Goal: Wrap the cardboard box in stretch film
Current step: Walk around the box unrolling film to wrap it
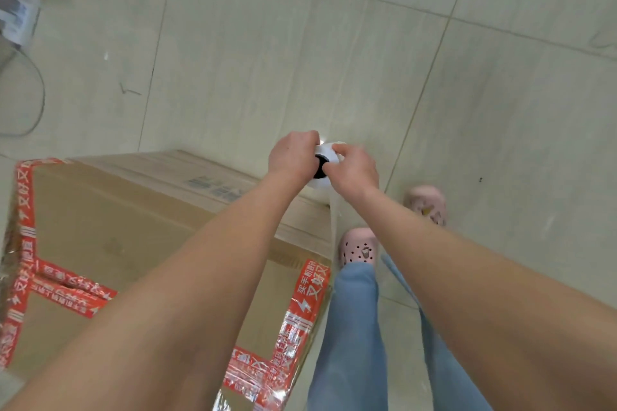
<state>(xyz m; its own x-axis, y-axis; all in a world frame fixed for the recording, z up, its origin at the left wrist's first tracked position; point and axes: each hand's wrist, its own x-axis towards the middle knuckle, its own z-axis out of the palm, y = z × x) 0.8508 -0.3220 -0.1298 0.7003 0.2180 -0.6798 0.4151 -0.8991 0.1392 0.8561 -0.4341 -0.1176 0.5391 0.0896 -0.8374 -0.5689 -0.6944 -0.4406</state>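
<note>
both hands (293, 157) gripping film roll (325, 160)

red tape (310, 290) on cardboard box (117, 227) | white "又好又" beside lightning mark (302, 309); grey print (217, 185) on box side | blurred, unreadable

Brown cardboard box (110, 227) at lower left, edged with red tape (302, 310) printed in white characters. The stretch film roll (325, 153) is white, its core black. Pale grey-green tiled floor (267, 60); pink clogs (359, 245); light blue trousers (350, 327).
</note>
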